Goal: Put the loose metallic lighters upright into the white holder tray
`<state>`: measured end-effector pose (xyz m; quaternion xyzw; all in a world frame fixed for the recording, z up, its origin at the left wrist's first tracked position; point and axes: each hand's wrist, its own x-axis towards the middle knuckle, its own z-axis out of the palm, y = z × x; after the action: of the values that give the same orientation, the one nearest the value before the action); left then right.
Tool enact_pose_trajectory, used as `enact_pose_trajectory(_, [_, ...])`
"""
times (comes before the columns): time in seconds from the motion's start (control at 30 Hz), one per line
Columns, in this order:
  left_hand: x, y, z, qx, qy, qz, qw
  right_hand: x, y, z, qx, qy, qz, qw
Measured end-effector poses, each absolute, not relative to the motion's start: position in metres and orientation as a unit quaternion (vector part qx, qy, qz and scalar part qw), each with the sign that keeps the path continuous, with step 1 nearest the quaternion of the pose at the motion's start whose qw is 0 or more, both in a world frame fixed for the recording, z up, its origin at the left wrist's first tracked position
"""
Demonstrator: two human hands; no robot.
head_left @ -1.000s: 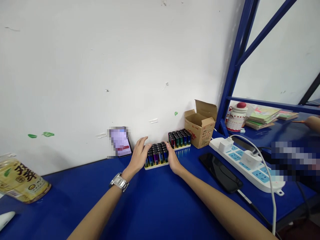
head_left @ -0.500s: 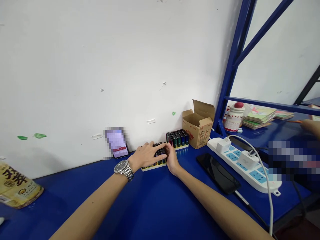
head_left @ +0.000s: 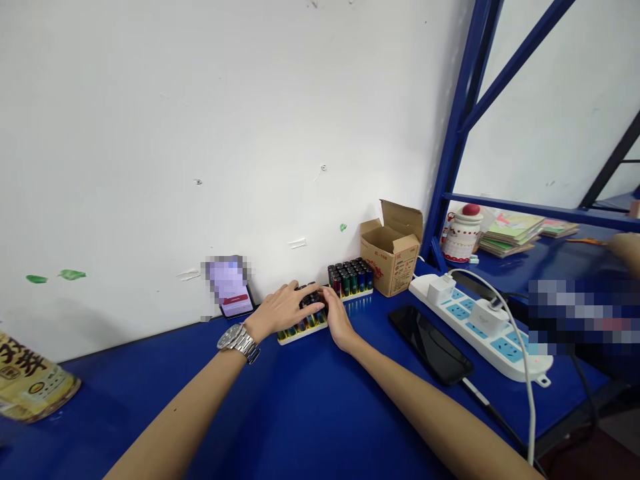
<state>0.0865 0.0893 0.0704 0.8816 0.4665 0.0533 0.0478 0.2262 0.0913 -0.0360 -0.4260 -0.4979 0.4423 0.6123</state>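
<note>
A white-edged tray (head_left: 303, 335) filled with upright, shiny coloured cylinders (head_left: 311, 320) with black tops stands near the wall; I cannot make out their exact kind. My left hand (head_left: 287, 308), with a metal watch at its wrist, lies over the tray from the left, thumb and fingers stretched apart across the tops. Along the tray's right end stands my right hand (head_left: 339, 322), its fingers extended and reaching behind toward the left fingertips. Part of the cylinders is hidden under both hands. A second tray of similar cylinders (head_left: 353, 279) sits just behind and to the right.
An opened cardboard box (head_left: 393, 257) stands right of the second tray. A dark phone (head_left: 430, 343) and a white power strip (head_left: 480, 327) with chargers and cables lie rightward. Another phone (head_left: 230, 287) leans on the wall; a bottle (head_left: 33, 377) stands far left. Another person's hand (head_left: 627, 250) shows far right.
The whole view has shifted slightly, so things sit a little further left. Both hands stay at the same tray, with only small finger movement.
</note>
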Motion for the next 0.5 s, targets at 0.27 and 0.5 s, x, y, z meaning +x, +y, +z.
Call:
enact_pose_trajectory(0.27, [0.073, 0.102, 0.069, 0.840, 0.500, 0.176, 0.116, 0.228, 0.081, -0.023, -0.451, -0.526, 0.428, 0.580])
enact_pose_trajectory(0.5, [0.072, 0.099, 0.070, 0.766, 0.523, 0.299, 0.226, 0.225, 0.073, -0.016, -0.407, -0.581, 0.426, 0.561])
